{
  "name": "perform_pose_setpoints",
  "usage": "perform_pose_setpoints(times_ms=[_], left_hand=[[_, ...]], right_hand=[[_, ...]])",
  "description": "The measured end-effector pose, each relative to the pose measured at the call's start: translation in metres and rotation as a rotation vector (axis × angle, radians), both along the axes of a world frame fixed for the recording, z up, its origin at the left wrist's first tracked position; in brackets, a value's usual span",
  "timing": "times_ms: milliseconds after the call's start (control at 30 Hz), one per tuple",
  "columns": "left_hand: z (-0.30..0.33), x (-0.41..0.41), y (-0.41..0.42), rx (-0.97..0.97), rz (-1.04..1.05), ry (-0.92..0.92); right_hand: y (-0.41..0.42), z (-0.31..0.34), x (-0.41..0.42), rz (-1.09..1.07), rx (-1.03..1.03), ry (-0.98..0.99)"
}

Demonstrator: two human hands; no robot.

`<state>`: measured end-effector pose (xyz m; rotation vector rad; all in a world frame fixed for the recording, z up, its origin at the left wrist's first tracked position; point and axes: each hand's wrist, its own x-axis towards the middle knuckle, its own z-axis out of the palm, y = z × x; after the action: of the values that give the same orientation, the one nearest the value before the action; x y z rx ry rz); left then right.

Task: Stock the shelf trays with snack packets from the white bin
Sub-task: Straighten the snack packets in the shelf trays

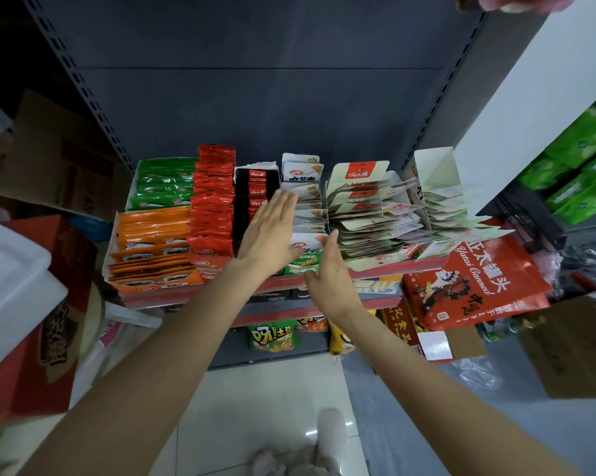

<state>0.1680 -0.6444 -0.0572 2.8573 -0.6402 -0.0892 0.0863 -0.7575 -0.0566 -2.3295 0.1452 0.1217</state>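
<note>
The white packets (305,214) stand in a row in their tray on the shelf (200,293), its long axis running 12 to 6, faces toward me. My left hand (267,231) lies flat at their 9 o'clock side, my right hand (331,269) flat at 5, both holding nothing. White bin (11,280) sits far at 9 o'clock

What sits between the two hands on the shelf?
In the head view, the row of white packets lies between the left hand and right hand, both flat and open.
</note>
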Motion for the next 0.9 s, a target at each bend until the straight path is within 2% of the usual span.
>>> perform_pose_setpoints(times_ms=[100, 200, 333, 400, 500, 600, 733, 833, 900], left_hand=[[-0.003, -0.004, 0.008, 0.076, -0.031, -0.008], [-0.001, -0.001, 0.009, 0.087, -0.077, 0.047], [0.005, -0.006, 0.009, -0.203, -0.075, 0.059], [0.008, -0.009, 0.01, -0.264, -0.097, 0.011], [0.008, -0.006, 0.01, -0.088, -0.179, -0.029], [0.006, 0.003, 0.008, 0.061, -0.157, -0.067], [0.015, 0.004, -0.001, -0.103, -0.078, 0.033], [0.022, 0.011, -0.001, -0.219, -0.007, 0.004], [0.024, 0.018, 0.001, -0.23, -0.009, 0.035]], right_hand=[[0.004, 0.002, 0.008, -0.004, 0.038, -0.006], [-0.007, 0.0, 0.007, 0.022, -0.036, -0.028], [-0.019, 0.002, 0.008, 0.061, -0.134, -0.043], [-0.019, 0.002, 0.009, 0.076, -0.141, -0.053], [-0.02, 0.0, 0.007, 0.079, -0.16, -0.078], [-0.021, 0.003, 0.011, 0.11, -0.22, -0.106], [-0.018, 0.008, 0.017, 0.147, -0.254, -0.159], [-0.026, 0.022, 0.027, 0.126, -0.573, -0.413], [-0.038, 0.036, 0.038, 0.128, -0.73, -0.44]])
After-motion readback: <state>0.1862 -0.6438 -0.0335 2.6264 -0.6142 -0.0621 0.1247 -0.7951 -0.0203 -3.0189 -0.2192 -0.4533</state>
